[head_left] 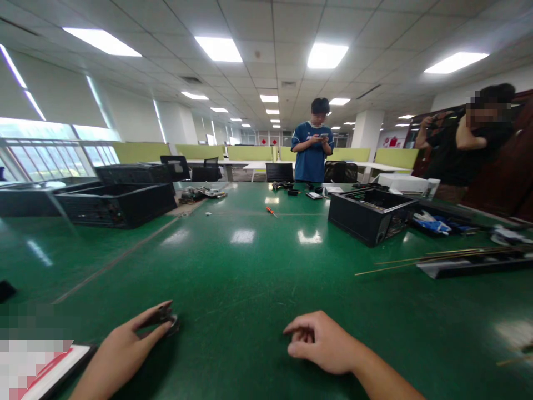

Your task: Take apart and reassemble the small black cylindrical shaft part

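Observation:
My left hand (129,344) is raised over the green table at the lower left. Between its thumb and fingertips it pinches a small shiny piece (172,324), dark and partly see-through or metallic, too small to name. To the right, my right hand (322,341) hovers over or rests on the table, palm inward. Its fingers are loosely curled with a gap between index finger and thumb, and nothing shows in them. Farther off on the table lies an orange-handled screwdriver (271,211), well away from both hands.
Black computer cases stand at the left (120,203) and the right (370,214) of the green table (233,272). Thin brass-coloured rods (400,263) lie at the right. A white-and-red item (54,369) is at lower left. Two people stand beyond the table, one holding a phone.

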A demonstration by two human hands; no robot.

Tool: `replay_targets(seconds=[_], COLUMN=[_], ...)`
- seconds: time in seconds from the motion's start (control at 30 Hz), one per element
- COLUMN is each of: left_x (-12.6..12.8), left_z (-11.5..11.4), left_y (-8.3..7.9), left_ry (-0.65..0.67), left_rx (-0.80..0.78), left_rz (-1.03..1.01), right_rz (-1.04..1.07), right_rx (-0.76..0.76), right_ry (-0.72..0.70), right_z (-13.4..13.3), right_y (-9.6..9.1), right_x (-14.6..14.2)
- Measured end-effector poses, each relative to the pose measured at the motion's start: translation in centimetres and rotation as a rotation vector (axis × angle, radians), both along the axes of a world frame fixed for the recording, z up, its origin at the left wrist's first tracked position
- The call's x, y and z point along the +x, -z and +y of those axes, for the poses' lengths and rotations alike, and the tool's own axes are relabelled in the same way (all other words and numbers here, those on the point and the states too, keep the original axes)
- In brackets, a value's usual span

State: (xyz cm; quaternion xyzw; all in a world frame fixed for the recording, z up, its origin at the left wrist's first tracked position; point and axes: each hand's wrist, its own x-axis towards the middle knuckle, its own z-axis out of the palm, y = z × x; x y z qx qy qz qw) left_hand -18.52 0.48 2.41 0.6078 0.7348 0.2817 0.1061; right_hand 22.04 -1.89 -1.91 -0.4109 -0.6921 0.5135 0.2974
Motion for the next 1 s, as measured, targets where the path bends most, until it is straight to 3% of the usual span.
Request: replay_targets(seconds=[0.17, 0.3, 0.5, 0.6, 0.7, 0.8, 1.0], left_x=[-0.9, 1.1, 11.4, 16.8, 19.9, 20.7, 19.7], left_z=[0.4, 0.9, 0.8, -0.2, -1.4, -2.2, -2.4], left_y=[1.2, 1.6, 0.4, -0.2, -0.3, 0.5, 2.4], left_ry=[0.042, 0.096, 0.416, 0.546, 0.656, 0.722, 0.704], left_rx=[-0.100, -0.077, -0.044, -0.024, 0.004, 0.030, 0.102], left_rz=[-0.107, -0.163, -0.391, -0.314, -0.203, -0.147, -0.119], right_rz=[0.017, 0.038, 0.090, 0.081, 0.026, -0.028, -0.216], right_rx=[-0.014, -0.027, 0.044, 0.128, 0.266, 0.365, 0.452], right_ry=[-0.006, -0.001, 0.130, 0.176, 0.168, 0.122, 0.119], right_z=[0.0, 0.2, 1.1, 1.2, 0.9, 0.4, -0.3], right_y=[0.1, -0.2, 0.0, -0.3, -0.9, -1.4, -1.3], right_x=[0.1, 0.5, 1.8, 2.8, 3.5, 3.5, 2.3])
